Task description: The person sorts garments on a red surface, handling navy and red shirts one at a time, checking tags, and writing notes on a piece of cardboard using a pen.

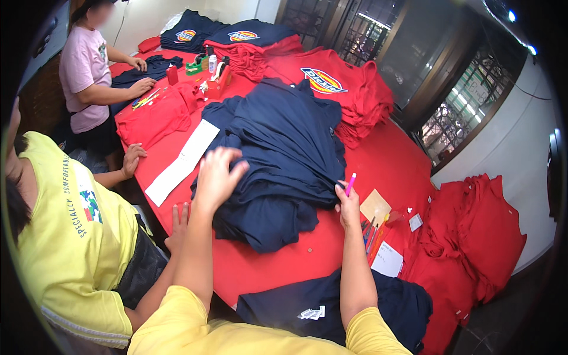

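A heap of navy T-shirts (278,136) lies loosely piled in front of me on the red-covered table (272,266). At the heap's left edge is my left hand (218,177), fingers apart and slightly curled, with nothing visible in it. My right hand (348,204) is closed around a pink pen (351,182) whose end sticks up past the fingers. Its fingertips are at the heap's right edge, and they seem to pinch the cloth there. A long white paper strip (183,163) lies left of the heap.
Red T-shirts (349,89) are stacked behind the heap, and more red garments (467,236) at right. Pens (371,234) and a white note (387,259) lie near my right arm. Navy cloth (331,302) with small labels is nearest me. A yellow-shirted person (71,236) and a pink-shirted person (86,71) stand left.
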A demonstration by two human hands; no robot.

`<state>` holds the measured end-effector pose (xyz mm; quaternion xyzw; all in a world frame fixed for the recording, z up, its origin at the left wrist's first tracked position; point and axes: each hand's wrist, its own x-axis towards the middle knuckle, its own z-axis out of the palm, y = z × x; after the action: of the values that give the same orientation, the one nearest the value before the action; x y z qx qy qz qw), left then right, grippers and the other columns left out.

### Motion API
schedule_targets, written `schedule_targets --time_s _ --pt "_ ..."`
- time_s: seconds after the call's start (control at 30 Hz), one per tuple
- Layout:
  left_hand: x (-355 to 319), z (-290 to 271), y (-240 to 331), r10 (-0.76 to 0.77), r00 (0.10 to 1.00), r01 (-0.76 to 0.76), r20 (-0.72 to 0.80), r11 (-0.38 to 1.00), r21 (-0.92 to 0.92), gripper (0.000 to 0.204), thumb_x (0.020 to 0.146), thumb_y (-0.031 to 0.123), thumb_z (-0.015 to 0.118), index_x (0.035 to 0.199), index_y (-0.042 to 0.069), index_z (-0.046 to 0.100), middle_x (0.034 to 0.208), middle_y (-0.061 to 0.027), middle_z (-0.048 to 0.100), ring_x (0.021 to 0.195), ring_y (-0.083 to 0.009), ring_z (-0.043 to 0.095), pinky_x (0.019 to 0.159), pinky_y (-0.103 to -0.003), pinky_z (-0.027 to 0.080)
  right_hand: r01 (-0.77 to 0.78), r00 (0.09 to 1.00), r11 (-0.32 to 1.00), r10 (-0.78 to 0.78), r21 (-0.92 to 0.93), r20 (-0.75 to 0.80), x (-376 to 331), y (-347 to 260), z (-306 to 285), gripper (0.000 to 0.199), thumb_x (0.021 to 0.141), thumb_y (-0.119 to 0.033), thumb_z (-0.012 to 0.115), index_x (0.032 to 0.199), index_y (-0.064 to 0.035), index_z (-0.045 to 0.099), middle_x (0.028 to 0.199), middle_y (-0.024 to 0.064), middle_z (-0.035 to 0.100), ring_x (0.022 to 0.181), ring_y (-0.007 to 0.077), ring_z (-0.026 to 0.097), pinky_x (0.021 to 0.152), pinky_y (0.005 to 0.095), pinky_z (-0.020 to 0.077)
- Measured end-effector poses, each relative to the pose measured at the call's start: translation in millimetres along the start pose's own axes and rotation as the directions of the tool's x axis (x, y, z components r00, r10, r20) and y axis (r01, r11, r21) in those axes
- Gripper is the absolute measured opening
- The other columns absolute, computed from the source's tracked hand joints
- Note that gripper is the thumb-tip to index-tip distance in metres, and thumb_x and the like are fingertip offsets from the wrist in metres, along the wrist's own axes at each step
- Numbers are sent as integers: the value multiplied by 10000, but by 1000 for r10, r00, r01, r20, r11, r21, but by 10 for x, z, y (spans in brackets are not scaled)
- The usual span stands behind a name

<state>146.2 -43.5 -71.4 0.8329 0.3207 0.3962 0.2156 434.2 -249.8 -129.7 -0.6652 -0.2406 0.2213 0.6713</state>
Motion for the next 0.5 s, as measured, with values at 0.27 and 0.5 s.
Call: schedule_targets --time_s 0.27,0.5 --pt "691 925 -516 183 960 -229 210 948 222 646 883 505 573 1414 154 465 1393 -116 508 1319 -316 427 1119 -470 282 -263 958 959 246 -107 -149 112 -157 105 671 864 -603 588 1318 -121 475 1146 72 553 834 145 564 419 208 275" --pt "665 538 495 -95 848 -109 521 932 347 1062 637 746 681 1446 112 415 1393 -209 466 1315 -382 416 1111 -544 259 -284 958 959 285 -20 40 335 -424 68 428 812 -430 726 979 -51 620 674 11 587 414 95 450 346 265 269"
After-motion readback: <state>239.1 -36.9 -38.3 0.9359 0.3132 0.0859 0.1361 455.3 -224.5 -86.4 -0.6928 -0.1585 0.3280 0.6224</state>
